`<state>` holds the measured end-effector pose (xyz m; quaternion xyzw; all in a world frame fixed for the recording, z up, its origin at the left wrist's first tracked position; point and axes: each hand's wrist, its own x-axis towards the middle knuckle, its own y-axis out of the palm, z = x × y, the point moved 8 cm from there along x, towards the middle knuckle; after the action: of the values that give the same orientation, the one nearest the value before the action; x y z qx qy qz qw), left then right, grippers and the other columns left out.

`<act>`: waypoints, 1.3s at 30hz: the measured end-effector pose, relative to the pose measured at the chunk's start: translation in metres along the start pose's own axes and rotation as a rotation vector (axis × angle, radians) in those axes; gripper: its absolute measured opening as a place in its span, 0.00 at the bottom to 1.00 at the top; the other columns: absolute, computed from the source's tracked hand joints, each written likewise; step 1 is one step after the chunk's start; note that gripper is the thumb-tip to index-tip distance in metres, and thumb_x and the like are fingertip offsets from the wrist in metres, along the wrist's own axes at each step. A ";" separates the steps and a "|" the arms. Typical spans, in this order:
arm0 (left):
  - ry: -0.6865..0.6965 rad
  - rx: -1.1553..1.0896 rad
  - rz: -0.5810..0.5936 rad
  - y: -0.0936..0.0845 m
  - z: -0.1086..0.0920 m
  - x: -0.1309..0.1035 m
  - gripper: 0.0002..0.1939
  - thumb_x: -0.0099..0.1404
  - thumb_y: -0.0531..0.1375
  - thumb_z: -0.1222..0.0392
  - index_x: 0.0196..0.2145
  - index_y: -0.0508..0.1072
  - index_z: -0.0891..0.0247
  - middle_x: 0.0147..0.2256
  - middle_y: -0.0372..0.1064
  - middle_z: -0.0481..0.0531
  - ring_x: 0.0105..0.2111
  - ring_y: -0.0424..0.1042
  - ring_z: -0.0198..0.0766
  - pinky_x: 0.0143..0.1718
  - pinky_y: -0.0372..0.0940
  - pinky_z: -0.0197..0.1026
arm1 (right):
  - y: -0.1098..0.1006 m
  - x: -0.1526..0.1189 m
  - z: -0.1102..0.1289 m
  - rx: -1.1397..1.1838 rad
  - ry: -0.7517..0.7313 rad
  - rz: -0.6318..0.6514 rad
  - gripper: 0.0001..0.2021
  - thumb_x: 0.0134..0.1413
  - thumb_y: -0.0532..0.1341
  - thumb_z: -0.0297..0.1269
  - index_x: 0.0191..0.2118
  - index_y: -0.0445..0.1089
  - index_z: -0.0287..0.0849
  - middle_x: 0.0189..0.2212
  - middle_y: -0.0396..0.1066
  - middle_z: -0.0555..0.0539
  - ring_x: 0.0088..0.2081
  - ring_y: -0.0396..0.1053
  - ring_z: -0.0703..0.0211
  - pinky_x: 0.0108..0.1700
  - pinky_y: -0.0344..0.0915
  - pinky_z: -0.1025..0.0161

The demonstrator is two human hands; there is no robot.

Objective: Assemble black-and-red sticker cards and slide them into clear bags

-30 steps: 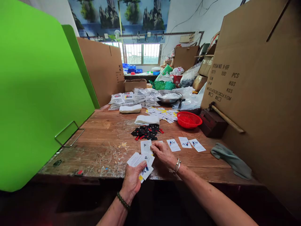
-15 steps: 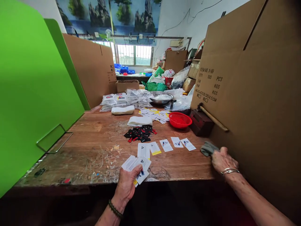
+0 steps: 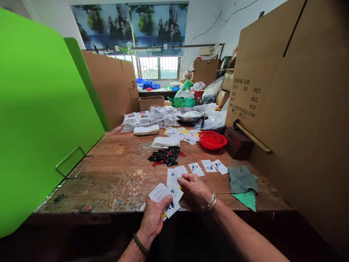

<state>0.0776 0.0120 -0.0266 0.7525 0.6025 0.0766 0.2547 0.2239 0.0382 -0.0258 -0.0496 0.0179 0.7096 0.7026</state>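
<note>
My left hand [image 3: 158,213] is closed around a fanned bunch of small printed cards [image 3: 174,193], its thumb pressed on top near the table's front edge. Just right of the bunch, my right hand [image 3: 195,187] has thumb and fingers pinched at the right edge of a white card [image 3: 172,175] with a phone-back picture. That card still lies on the table, partly behind the fingers. A second card [image 3: 182,169] lies behind it, partly covered by the hand. Farther right, a row continues with a card [image 3: 196,169], another card [image 3: 208,166] and an end card [image 3: 219,166].
A grey-green cloth [image 3: 242,180] lies at right over a brighter green cloth [image 3: 247,200]. Beyond the cards are black-and-red pieces [image 3: 166,156], white paper stacks [image 3: 166,142], scattered cards [image 3: 185,135] and a red basket [image 3: 212,141]. Cardboard [image 3: 289,109] and a green panel [image 3: 46,127] flank the table.
My right hand has let go of the grey-green cloth, now spread on the table, and moved left to the phone-picture card. The left hand keeps its bunch. The view has shifted slightly.
</note>
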 end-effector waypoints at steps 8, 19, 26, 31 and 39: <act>0.012 -0.025 -0.063 -0.018 -0.003 0.000 0.22 0.41 0.73 0.63 0.37 0.78 0.66 0.38 0.79 0.57 0.36 0.76 0.46 0.37 0.71 0.41 | 0.006 0.016 -0.011 -0.051 -0.005 -0.071 0.18 0.39 0.66 0.51 0.22 0.63 0.42 0.20 0.66 0.52 0.23 0.60 0.64 0.27 0.54 0.66; -0.027 -0.016 -0.164 -0.051 -0.008 0.010 0.28 0.36 0.75 0.63 0.39 0.77 0.69 0.38 0.79 0.60 0.33 0.77 0.45 0.33 0.72 0.42 | -0.003 0.066 -0.003 -0.824 -0.049 -0.114 0.02 0.51 0.60 0.30 0.33 0.67 0.42 0.27 0.70 0.49 0.31 0.65 0.59 0.32 0.52 0.65; -0.028 -0.016 -0.127 -0.041 -0.008 0.005 0.27 0.38 0.74 0.64 0.39 0.78 0.68 0.40 0.78 0.62 0.35 0.77 0.48 0.35 0.72 0.44 | 0.002 0.050 0.013 -0.940 -0.199 -0.275 0.12 0.55 0.58 0.34 0.46 0.66 0.40 0.46 0.68 0.39 0.42 0.67 0.55 0.41 0.57 0.62; -0.026 -0.031 -0.057 -0.027 -0.008 -0.002 0.19 0.41 0.72 0.66 0.34 0.78 0.68 0.36 0.79 0.58 0.32 0.76 0.43 0.35 0.70 0.40 | 0.033 0.043 0.000 -0.452 -0.086 0.063 0.09 0.54 0.57 0.41 0.29 0.68 0.41 0.25 0.68 0.51 0.28 0.64 0.62 0.30 0.58 0.66; -0.043 -0.120 -0.113 -0.047 -0.005 -0.016 0.22 0.39 0.75 0.64 0.34 0.75 0.67 0.33 0.77 0.54 0.29 0.74 0.39 0.32 0.70 0.39 | 0.038 0.073 -0.003 -0.518 -0.041 -0.055 0.08 0.48 0.60 0.34 0.22 0.62 0.42 0.21 0.65 0.53 0.25 0.62 0.64 0.27 0.52 0.68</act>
<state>0.0310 0.0050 -0.0415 0.7023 0.6326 0.0818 0.3161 0.1850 0.1106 -0.0371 -0.2141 -0.1801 0.6720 0.6857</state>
